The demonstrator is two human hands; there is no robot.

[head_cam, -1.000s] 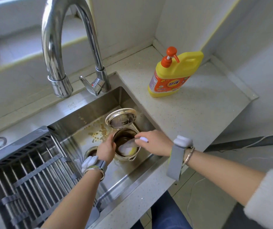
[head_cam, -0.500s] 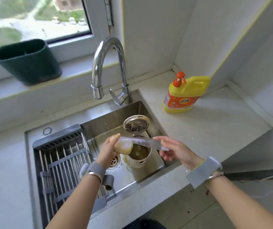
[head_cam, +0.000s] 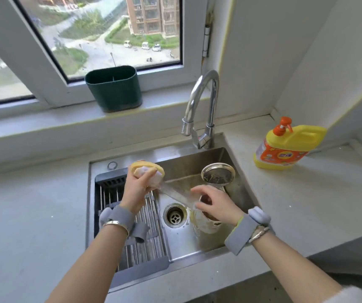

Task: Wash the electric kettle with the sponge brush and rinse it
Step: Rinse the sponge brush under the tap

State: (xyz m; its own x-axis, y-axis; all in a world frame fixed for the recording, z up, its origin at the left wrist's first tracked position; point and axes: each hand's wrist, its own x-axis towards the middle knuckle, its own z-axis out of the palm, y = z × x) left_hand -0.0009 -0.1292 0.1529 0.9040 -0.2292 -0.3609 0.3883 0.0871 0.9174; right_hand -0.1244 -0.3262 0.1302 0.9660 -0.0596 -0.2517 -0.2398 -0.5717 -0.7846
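Over sink (head_cam: 182, 166) by window (head_cam: 110, 29): left hand (head_cam: 137, 186) grips head of sponge brush (head_cam: 148, 169), right hand (head_cam: 217, 204) pinches handle.

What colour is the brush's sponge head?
Yellow: the round sponge head, clearest in the head view.

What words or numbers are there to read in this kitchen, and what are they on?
Yellow detergent bottle: its orange label has a blue logo and some print, all too blurred to read.
Faucet: a small red mark on its lever, with no letters that can be made out.
Nothing else here shows any text that can be read.
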